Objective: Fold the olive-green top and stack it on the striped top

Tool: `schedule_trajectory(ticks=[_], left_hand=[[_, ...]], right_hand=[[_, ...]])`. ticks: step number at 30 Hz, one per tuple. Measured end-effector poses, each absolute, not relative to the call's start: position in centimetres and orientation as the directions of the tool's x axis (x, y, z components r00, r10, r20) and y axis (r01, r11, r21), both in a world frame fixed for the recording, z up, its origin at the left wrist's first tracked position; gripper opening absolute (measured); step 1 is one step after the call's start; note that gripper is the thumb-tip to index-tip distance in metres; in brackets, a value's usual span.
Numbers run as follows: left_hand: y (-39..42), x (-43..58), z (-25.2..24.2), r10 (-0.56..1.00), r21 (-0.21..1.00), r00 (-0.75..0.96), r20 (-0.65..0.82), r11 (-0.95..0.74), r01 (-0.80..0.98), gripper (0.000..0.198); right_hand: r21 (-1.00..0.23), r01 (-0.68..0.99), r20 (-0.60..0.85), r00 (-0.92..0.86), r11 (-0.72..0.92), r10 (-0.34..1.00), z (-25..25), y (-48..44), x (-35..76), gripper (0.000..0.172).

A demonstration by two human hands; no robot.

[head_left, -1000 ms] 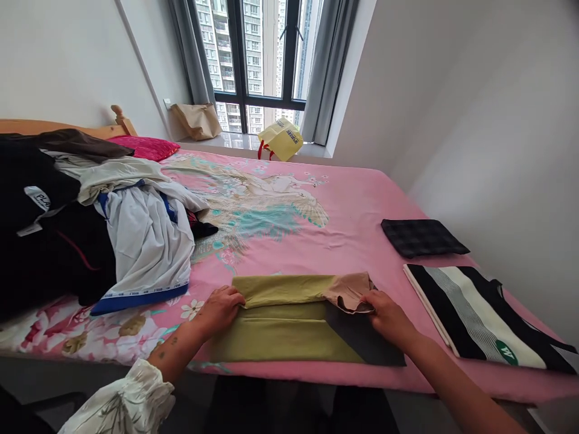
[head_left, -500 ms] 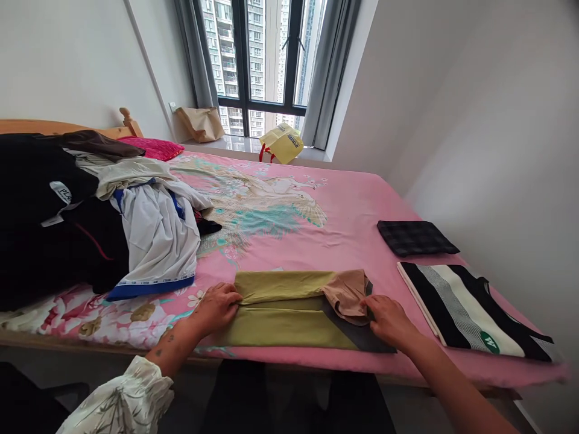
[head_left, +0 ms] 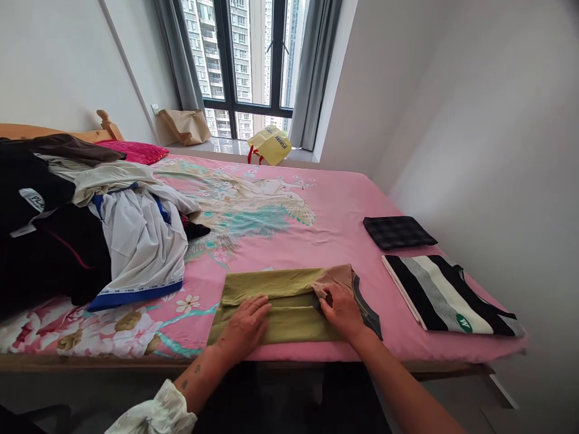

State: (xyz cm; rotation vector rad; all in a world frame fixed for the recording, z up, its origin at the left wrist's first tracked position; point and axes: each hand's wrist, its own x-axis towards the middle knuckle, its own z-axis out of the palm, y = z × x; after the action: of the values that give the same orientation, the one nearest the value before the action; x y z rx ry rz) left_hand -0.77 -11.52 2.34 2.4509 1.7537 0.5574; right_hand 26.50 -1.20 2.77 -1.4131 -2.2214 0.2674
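An olive-green shirt [head_left: 289, 331] with a tan sleeve and dark grey parts lies folded lengthwise at the front edge of the bed. My left hand [head_left: 246, 324] rests on its left half, palm down with the fingers stretched out flat. Over the shirt's right part, my right hand [head_left: 342, 310] has thumb and fingers closed on the edge of the tan sleeve [head_left: 335, 276]. Part of the dark grey end is hidden beneath that hand.
To the right lie a folded striped garment [head_left: 447, 295] and a folded dark checked cloth [head_left: 400, 232]. A heap of clothes, with a white shirt [head_left: 142, 241] and black items [head_left: 54, 253], covers the left. A yellow bag [head_left: 270, 144] and a brown paper bag [head_left: 187, 125] stand by the window.
My left hand has slid right from the shirt's left edge onto the fabric. My right hand has moved left from the shirt's right end to the sleeve's inner edge. The view has shifted slightly.
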Motion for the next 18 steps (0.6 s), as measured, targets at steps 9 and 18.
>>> schedule_trajectory(ticks=[9, 18], left_hand=[[-7.2, 12.8, 1.8, 0.818, 0.368, 0.526, 0.234, -0.575, 0.731, 0.048], [-3.4, 14.4, -1.0, 0.979, 0.354, 0.194, 0.065, -0.204, 0.912, 0.055]], right_hand=[[-0.365, 0.808, 0.291, -0.373, 0.463, 0.881, 5.8, 0.3, 26.4, 0.01], [-0.403, 0.765, 0.248, -0.437, 0.502, 0.865, 5.9, -1.2, 26.0, 0.013]])
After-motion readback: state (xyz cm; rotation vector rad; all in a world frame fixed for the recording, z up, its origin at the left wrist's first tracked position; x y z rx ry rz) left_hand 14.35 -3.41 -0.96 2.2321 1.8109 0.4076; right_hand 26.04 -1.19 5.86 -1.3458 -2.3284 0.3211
